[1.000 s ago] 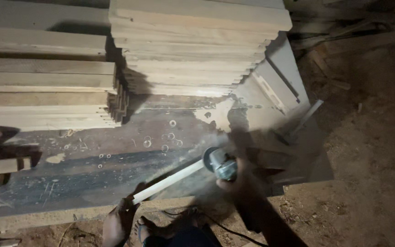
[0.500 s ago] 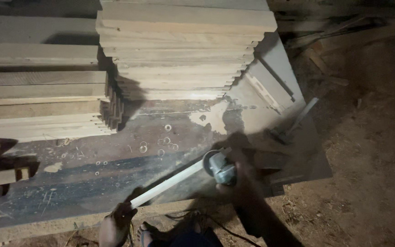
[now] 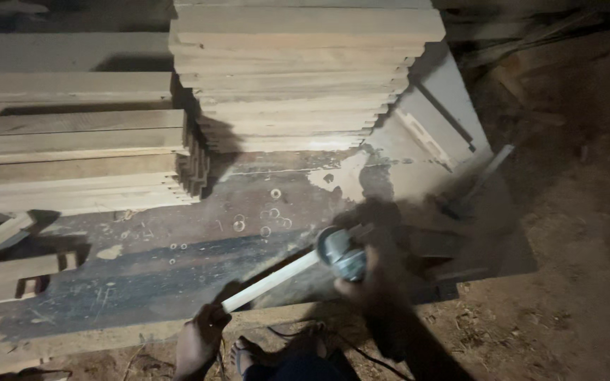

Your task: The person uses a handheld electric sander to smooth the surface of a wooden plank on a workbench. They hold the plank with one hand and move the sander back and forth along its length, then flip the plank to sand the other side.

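Pale wood strip point(image 3: 271, 281) lies slanted on the tabletop point(image 3: 142, 282), its near end gripped by the left hand point(image 3: 198, 340). Right hand point(image 3: 368, 282) holds a grinder point(image 3: 340, 252) against the far end. Judgement: keep the strip pinned flat, the disc pressure light. Plank stacks point(image 3: 298, 77) sit beyond.

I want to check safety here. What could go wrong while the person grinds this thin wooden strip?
The left hand holds the wooden strip by its near end only, so it may kick or slip under the grinder. The right hand works in deep shadow. A bare foot and a cable lie close below.
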